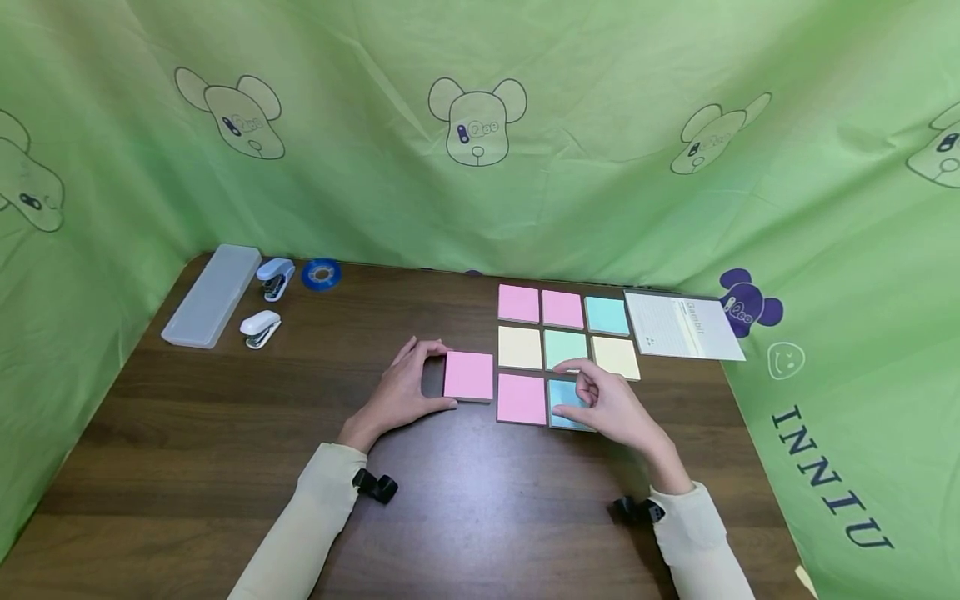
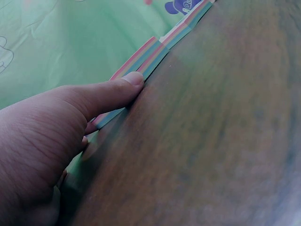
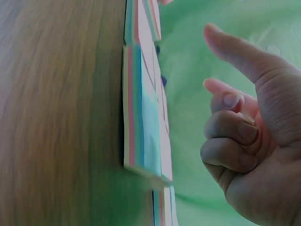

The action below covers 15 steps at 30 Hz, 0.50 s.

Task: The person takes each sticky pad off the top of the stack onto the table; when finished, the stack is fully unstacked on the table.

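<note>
My left hand (image 1: pixel 405 383) grips a pink-topped sticky note pad (image 1: pixel 468 377) at its left side, with the thumb at the near edge and fingers at the far edge. In the left wrist view the thumb (image 2: pixel 127 84) lies against layered coloured edges. My right hand (image 1: pixel 600 400) hovers above a blue sticky note pad (image 1: pixel 562 396), holding nothing. Its thumb and index finger are spread apart while the other fingers curl, as the right wrist view shows. To the left of the blue pad lies another pink pad (image 1: pixel 521 398). Behind are a mint pad (image 1: pixel 564 346) and two cream pads (image 1: pixel 519 347).
Along the back row are two pink pads (image 1: pixel 518 303) and a blue pad (image 1: pixel 607 316). A white notepad (image 1: pixel 682 325) lies at the back right. At the back left are a translucent case (image 1: pixel 212 296), two staplers (image 1: pixel 275 275) and a blue tape roll (image 1: pixel 321 274). Green curtain surrounds the table.
</note>
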Motion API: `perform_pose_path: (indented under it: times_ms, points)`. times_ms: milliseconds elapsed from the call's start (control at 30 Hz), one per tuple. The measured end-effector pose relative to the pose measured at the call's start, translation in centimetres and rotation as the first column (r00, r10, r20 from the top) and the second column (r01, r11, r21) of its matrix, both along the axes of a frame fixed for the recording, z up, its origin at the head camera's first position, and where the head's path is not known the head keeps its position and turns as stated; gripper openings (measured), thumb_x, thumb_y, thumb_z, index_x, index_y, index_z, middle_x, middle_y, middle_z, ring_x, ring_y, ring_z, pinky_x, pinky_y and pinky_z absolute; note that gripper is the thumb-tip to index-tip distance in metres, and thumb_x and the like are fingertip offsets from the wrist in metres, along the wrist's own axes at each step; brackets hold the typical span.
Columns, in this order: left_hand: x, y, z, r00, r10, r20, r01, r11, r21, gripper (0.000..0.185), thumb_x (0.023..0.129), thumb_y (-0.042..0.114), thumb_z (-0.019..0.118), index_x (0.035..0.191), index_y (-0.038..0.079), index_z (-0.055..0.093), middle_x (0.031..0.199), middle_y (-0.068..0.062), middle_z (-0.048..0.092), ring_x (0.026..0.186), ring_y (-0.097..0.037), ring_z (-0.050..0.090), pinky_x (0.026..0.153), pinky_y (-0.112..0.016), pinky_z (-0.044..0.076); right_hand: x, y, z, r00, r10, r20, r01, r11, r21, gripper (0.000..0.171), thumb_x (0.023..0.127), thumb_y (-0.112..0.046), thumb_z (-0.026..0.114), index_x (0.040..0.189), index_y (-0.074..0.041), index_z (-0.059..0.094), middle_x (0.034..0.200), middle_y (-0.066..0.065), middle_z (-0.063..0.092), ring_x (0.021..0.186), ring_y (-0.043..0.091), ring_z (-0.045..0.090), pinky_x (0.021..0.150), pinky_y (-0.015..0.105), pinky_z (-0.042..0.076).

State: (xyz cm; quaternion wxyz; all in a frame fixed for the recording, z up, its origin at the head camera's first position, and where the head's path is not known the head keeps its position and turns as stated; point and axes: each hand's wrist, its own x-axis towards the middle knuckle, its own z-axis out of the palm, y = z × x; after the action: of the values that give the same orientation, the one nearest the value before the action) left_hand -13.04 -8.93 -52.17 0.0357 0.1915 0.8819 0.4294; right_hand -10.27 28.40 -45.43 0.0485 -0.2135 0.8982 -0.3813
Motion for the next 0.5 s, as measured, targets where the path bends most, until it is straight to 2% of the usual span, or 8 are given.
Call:
perform_pose_path:
  times_ms: [267,500]
  points:
    - [0.1,0.1,0.1,1.000,0.003,-0.011,-0.003,1.000,0.000,0.088,0.080,0.028,0.104,0.148,0.005,0.052,0.151,-0.015,0.062,0.158,-0.035,0.045,0.141,-0.053,0.012,-0.5,-3.5,-0.3,1.000,0.017,-0.024,-0.018,0.999,-0.051,0.051,0.090,-0.012,0.093,0.135,-0.004,0.069,0.073,-0.011,0.044,0.065,0.002,0.041,0.066,0.024,0.043]
    - [0.0,0.1,0.1,1.000,-0.001,-0.011,0.001,1.000,0.002,0.088,0.080,0.027,0.104,0.147,0.005,0.052,0.150,-0.014,0.062,0.157,-0.034,0.047,0.142,-0.052,0.011,-0.5,-6.2,-0.8,0.999,-0.019,-0.027,0.017,0.997,-0.072,0.054,0.091,-0.015,0.093,0.139,-0.005,0.069,0.071,-0.010,0.046,0.062,0.003,0.041,0.067,0.026,0.045]
